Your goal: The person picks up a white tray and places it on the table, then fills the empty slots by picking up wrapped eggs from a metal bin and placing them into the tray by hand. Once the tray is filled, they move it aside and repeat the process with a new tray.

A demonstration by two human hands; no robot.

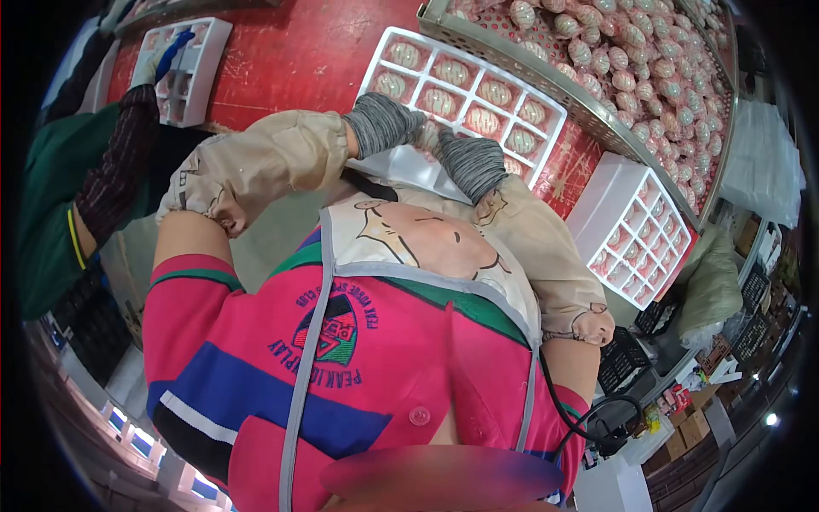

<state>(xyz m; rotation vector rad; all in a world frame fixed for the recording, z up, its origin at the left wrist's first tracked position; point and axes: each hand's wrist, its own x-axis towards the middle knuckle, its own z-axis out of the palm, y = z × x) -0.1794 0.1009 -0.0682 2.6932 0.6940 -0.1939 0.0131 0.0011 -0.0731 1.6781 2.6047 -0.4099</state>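
My left hand and my right hand, each with a grey knitted covering, meet over the near edge of a white foam tray. Their fingers are drawn in close together, and whatever they hold is too small and too covered to make out. Round, pale, striped balls in reddish clear film, such as this wrapped ball, sit in the tray's square compartments. My hands and forearms hide part of its near rows.
A metal bin heaped with wrapped balls stands at the upper right. Another filled foam tray lies tilted on the red table. To the left, a co-worker's blue-gloved hand is at a further foam tray.
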